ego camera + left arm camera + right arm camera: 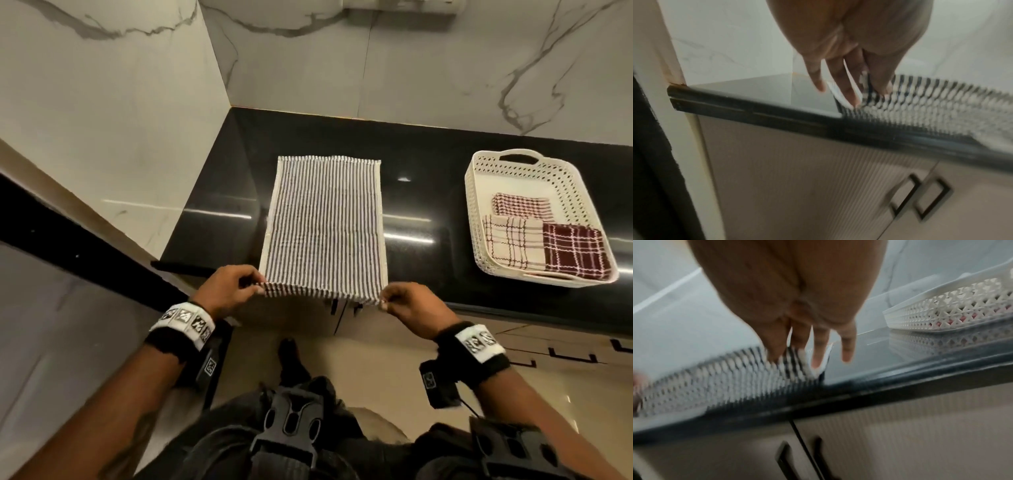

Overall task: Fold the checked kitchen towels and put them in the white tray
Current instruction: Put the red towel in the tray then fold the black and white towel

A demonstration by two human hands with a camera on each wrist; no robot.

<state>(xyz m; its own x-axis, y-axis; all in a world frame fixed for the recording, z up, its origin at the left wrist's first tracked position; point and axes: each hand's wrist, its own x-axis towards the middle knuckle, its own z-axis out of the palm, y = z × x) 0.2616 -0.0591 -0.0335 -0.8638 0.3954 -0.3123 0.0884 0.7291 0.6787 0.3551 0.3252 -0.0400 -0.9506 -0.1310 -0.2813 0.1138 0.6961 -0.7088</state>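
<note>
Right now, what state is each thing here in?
Striped grey-and-white towel: spread flat on black counter, near edge lifted.
Left hand: pinches near left corner.
Right hand: pinches near right corner.
White perforated plastic tray: holds three folded checked towels.

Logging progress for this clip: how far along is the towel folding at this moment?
Done: three folded checked towels already lie in the white tray. In hand: a striped towel is spread flat on the black counter, the left hand and right hand each pinching a near corner, no fold made yet. Left: folding this towel and putting it in the tray.
</note>
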